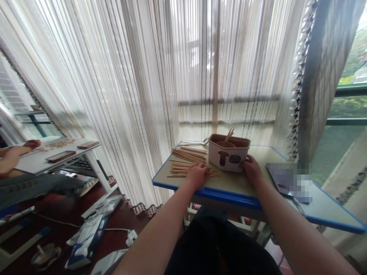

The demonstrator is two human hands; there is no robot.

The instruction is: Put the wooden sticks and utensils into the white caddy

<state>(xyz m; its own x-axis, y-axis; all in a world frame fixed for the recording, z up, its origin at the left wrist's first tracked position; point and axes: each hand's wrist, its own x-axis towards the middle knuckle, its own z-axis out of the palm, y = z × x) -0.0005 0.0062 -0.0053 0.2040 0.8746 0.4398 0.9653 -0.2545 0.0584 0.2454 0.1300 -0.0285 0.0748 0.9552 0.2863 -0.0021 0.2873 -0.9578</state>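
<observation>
My left hand (197,175) lies over the near pile of wooden chopsticks (179,168), its fingers curled down on them. Behind it is a second bundle of chopsticks (189,155), fanned slightly toward the left. A white and brown utensil box (228,154) stands upright to the right of the chopsticks, with a few sticks (229,134) poking out of its top. At the box's lower right side is my right hand (252,168), its fingers bent against the wall and corner; the fingertips are partly hidden.
The table (258,187) has a blue edge. A metal spoon (205,141) lies behind the chopsticks, and a partly blurred flat dark object (281,179) lies at the right. Another person's hand (32,144) is over a white table at left. Curtains (143,76) hang close behind.
</observation>
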